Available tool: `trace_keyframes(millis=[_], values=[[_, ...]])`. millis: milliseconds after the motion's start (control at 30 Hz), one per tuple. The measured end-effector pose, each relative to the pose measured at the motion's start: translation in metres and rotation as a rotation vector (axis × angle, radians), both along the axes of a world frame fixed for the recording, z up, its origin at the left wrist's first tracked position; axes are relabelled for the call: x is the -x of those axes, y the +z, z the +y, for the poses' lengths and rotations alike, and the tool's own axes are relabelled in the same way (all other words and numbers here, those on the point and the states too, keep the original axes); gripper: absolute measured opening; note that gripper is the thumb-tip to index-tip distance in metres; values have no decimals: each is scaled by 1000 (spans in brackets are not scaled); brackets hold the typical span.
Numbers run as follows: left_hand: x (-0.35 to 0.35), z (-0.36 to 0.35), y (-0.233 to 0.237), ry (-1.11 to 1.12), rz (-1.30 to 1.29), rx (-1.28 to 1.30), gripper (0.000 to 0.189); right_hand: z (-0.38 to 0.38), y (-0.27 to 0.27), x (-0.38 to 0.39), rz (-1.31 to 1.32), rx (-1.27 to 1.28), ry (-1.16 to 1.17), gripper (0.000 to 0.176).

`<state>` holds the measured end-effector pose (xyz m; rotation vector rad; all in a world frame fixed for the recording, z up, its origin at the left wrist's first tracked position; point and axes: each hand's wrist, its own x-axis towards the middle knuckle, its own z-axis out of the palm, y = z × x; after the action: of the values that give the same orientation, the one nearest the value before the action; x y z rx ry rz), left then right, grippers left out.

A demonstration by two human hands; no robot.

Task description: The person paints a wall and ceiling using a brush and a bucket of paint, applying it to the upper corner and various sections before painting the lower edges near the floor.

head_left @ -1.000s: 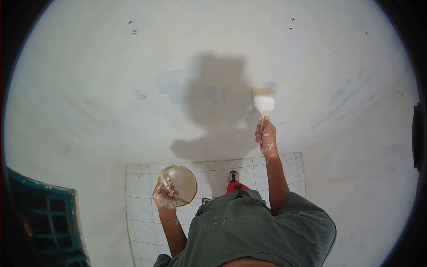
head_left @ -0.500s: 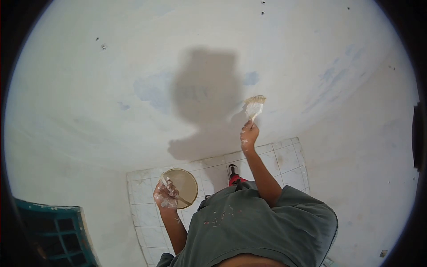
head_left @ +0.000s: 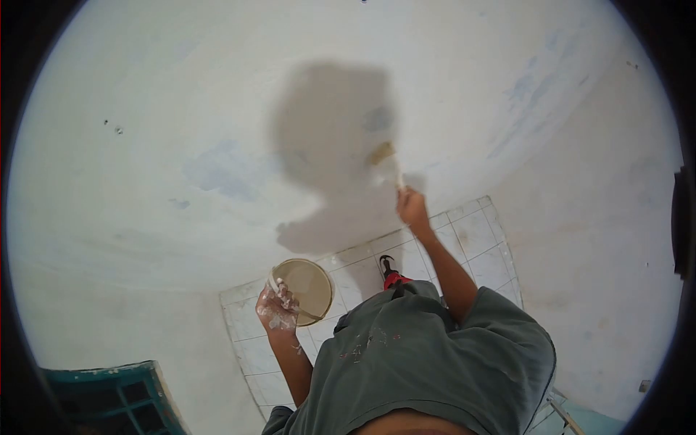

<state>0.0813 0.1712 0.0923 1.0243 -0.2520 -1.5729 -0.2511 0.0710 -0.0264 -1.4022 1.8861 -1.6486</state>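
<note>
My right hand grips the handle of a wide paintbrush. Its pale bristles are at the white wall, inside the edge of my shadow; firm contact is hard to judge. White smears cover my left hand, whose fingers are curled round the handle of a round bucket. The bucket hangs low on my left, its pale inside facing up. What liquid lies in it I cannot make out. Bluish patches show on the wall, one just above the brush.
Below the wall runs a floor of white tiles, where my dark shoe shows. A teal window frame is at the lower left. Another wall meets this one on the right. A pole-like thing shows at the lower right.
The brush has moved left and tilted left against the wall, into my shadow. My view has turned a little; the bucket appears slightly further right and higher.
</note>
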Motion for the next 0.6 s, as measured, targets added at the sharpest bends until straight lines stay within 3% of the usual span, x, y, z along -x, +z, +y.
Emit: trace_keyframes(millis=[133, 233, 333, 400, 467, 533, 600], values=[[2, 1, 3, -84, 95, 15, 29, 20, 13, 14, -110, -173, -3, 29], [3, 2, 1, -55, 95, -9, 29, 6, -18, -40, 63, -121, -206, 27], [4, 0, 0, -40, 90, -27, 29, 0, -5, -100, 77, -260, -7, 24], [3, 3, 5, -33, 83, -30, 29, 0, -5, -102, 158, -280, 54, 24], [4, 2, 7, -58, 115, -27, 29, -3, -33, -82, 277, -340, 69, 25], [0, 2, 7, -74, 114, -17, 29, 6, -32, -26, 294, -287, -110, 19], [0, 3, 3, -71, 125, -11, 30, 5, -32, 26, 119, -297, -345, 19]])
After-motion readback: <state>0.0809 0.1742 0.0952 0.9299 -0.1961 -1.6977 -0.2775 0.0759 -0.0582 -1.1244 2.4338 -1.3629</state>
